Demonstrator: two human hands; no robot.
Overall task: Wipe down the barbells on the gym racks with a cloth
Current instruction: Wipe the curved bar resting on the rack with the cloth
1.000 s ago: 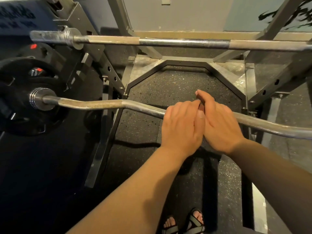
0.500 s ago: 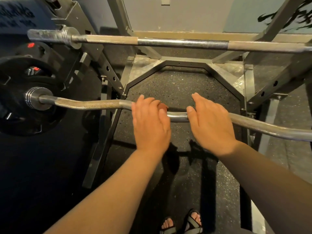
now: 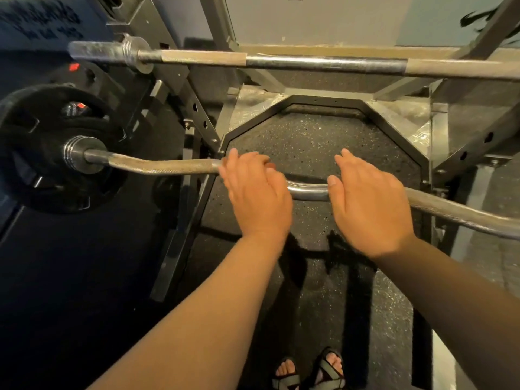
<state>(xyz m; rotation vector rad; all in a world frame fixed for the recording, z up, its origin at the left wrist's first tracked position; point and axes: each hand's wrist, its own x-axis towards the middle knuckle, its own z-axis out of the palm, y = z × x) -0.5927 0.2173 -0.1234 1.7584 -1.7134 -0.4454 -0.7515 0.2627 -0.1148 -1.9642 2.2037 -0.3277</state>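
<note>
gym, weight area: steel rack (image 3: 197, 108) with pin holes, straight barbell (image 3: 323, 63) far, curl bar (image 3: 168, 166) near, black plate (image 3: 42, 153) left, speckled rubber floor (image 3: 309, 142).

We stand on a dark rubber floor (image 3: 309, 142) flecked with pale specks. Ahead of us the wall (image 3: 337, 18) is plain grey, turning bluish (image 3: 439, 21) on the right, with a beige skirting strip (image 3: 337, 49) along its foot. The grey steel rack (image 3: 180, 80) rises around us, with holes drilled in its slanted posts. Its dark base bar (image 3: 332, 98) angles across the floor, with checkered metal plates (image 3: 253, 104) at the corners. To our left lies a black mat (image 3: 70, 277). Warm light gleams on the metal.
</note>
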